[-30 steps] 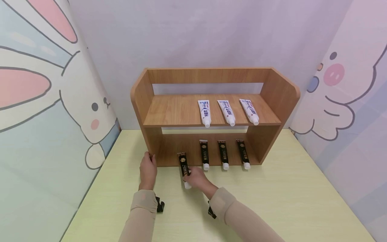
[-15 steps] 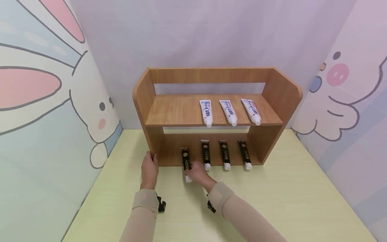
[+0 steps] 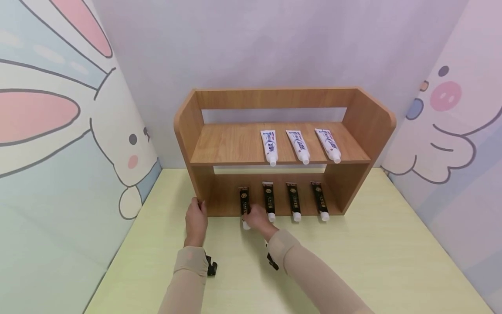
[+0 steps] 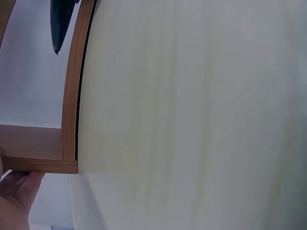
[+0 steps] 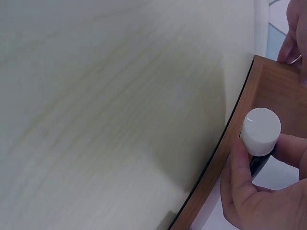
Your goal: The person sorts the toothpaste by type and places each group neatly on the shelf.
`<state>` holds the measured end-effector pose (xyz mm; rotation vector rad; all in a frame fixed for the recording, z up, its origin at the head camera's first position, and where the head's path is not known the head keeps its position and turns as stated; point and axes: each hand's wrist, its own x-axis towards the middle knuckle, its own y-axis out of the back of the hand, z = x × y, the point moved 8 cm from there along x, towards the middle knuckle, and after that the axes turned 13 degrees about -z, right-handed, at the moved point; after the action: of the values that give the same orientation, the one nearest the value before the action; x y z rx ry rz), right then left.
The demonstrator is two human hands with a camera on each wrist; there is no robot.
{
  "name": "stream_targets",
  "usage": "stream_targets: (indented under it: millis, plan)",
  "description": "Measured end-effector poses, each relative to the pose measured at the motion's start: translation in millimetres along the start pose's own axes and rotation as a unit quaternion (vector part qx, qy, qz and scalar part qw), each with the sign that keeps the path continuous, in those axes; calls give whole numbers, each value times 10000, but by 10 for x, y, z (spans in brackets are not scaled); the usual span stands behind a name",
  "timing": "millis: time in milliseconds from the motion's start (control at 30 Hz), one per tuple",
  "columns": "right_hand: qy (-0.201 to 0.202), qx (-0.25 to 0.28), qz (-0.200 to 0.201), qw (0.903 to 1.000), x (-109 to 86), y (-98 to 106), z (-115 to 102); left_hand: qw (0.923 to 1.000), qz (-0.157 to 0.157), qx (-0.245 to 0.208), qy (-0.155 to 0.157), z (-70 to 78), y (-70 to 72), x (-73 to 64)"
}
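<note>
A black toothpaste tube point(image 3: 245, 203) with a white cap lies over the lower board of the wooden shelf point(image 3: 274, 163), its cap pointing out past the front edge. My right hand point(image 3: 258, 218) pinches it near the cap; the right wrist view shows thumb and fingers on either side, just behind the white cap point(image 5: 261, 129). My left hand point(image 3: 195, 220) grips the front edge of the shelf's left side panel, with its fingers point(image 4: 29, 189) against the outer face. To the right of the held tube, several more black toothpaste tubes point(image 3: 294, 198) lie in a row.
On the upper board, three white toothpaste tubes point(image 3: 299, 146) lie caps forward, toward the middle and right. The shelf stands on a pale yellow table point(image 3: 376, 248) against a curtain-like wall point(image 3: 274, 43). Cartoon-printed panels point(image 3: 47, 209) flank both sides.
My right hand has moved the black toothpaste tube forward and slightly right, deeper onto the lower board. The left hand keeps its grip on the side panel. The head view has shifted slightly.
</note>
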<state>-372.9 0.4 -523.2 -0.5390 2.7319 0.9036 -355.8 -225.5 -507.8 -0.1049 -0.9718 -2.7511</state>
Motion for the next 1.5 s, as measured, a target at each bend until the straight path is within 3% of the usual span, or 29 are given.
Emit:
stream_targets:
  millis: [333, 967, 1500]
  plan:
    - [-34, -94, 257, 9996, 111, 28, -11, 10000, 16, 64, 20, -5, 17, 2]
    - [16, 64, 258, 9996, 175, 35, -40, 9999, -82, -77, -8, 15, 1, -3]
    - [456, -108, 348, 9983, 184, 21, -27, 9998, -169, -100, 64, 27, -9, 25]
